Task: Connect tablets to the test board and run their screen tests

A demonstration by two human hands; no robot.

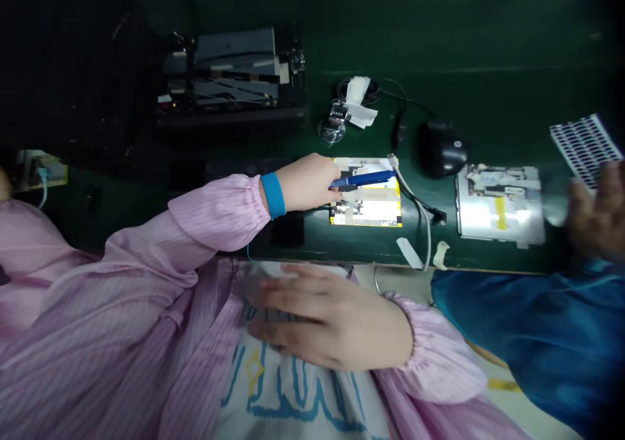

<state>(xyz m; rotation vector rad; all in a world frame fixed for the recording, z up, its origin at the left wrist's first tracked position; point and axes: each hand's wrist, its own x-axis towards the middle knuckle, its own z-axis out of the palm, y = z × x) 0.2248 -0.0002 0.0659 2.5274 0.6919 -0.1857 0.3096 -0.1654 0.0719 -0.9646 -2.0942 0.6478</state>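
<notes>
Blue tool [368, 179] gripped in left hand [312, 183] over panel [375, 196]; right hand [336, 323] loose, outside bench edge [312, 260].

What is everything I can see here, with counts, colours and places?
bench: one, dark green, across the view
parts container: one, black, upper left
coiled cable: one, black, upper middle
tape: white, on that coil
rounded device: one, black, right of centre
electronic panels: two, silvery, centre and right
pale cable: one, whitish, between the panels
scraps: two, pale, near bench edge
patterned sheet: one, black and white, far right
co-worker's hand: one, blurred, far right
pen-like tool: one, blue, at the left hand's fingers
wristband: one, blue, left wrist
left hand: one, bare, over the bench
right hand: one, bare, before the shirt
</notes>
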